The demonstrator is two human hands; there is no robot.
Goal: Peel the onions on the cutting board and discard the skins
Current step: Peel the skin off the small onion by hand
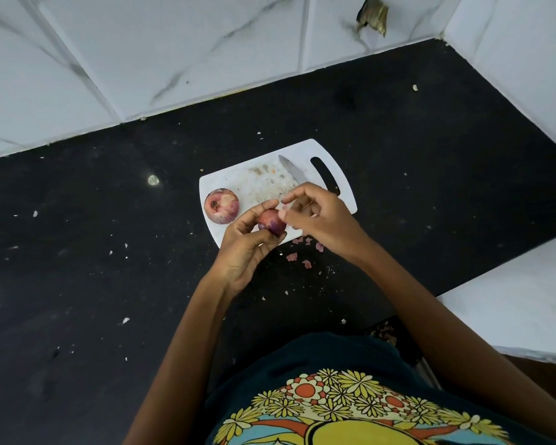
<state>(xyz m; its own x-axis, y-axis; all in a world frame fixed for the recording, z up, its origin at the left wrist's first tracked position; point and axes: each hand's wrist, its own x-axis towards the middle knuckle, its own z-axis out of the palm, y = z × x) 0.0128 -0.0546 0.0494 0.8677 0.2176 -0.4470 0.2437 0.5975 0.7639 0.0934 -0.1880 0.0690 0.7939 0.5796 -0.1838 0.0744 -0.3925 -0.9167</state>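
Here, cupped in the left hand (244, 248): a small purple onion (272, 226), thumb over its far side, fingers curled beneath it, raised just above the near edge of the white cutting board (231, 184). Roughly round, so no clear long axis; glossy purple flesh turned toward the camera and to the right. Against its right side, the right hand (318, 220), thumb and forefinger drawn close together at the onion's upper edge, apparently nipping a scrap of pale skin, though too small to tell for certain; other fingers loosely bent.

Further left on the board, a second, larger onion (221, 206), still in papery pinkish skin, sitting with one dark end turned up and slightly left. Behind the hands, a knife (290, 170) flat on the board, tip pointing away and left, handle hidden under the right hand.

Just off the board's near edge, pink skin scraps (302, 255) scattered on the black speckled countertop (109, 252). Beyond, white marble-veined wall tiles (174, 43) meeting in a corner at the right, one tile chipped near the top.
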